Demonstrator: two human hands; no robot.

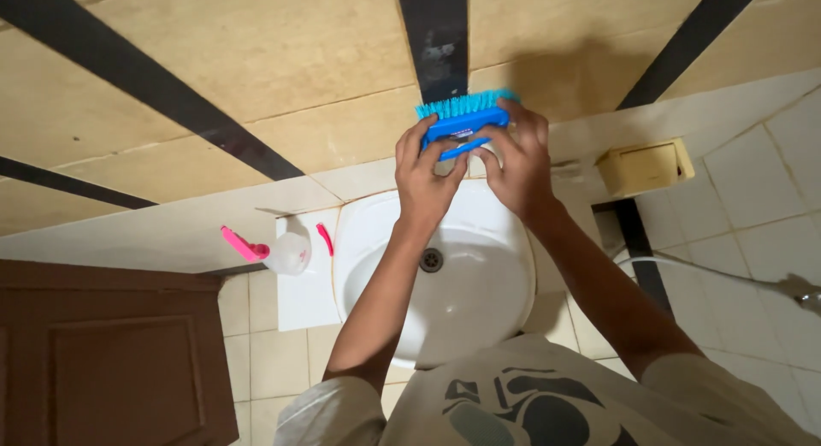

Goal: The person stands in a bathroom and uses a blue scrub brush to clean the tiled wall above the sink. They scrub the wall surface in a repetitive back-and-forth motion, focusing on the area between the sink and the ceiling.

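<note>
A blue scrub brush (464, 118) with turquoise bristles is pressed bristles-first against the beige tiled wall (282, 61) above a white wash basin (479, 301). My left hand (428, 177) grips the brush's lower left side. My right hand (519, 159) wraps around its right end. Both arms reach up over the basin, whose drain (432, 259) shows between them.
A clear spray bottle with a pink trigger (275, 250) stands on the white ledge left of the basin. A brown wooden door (111, 360) is at lower left. A beige box (646, 165) is fixed to the wall at right, and a hose (727, 275) runs across the tiles.
</note>
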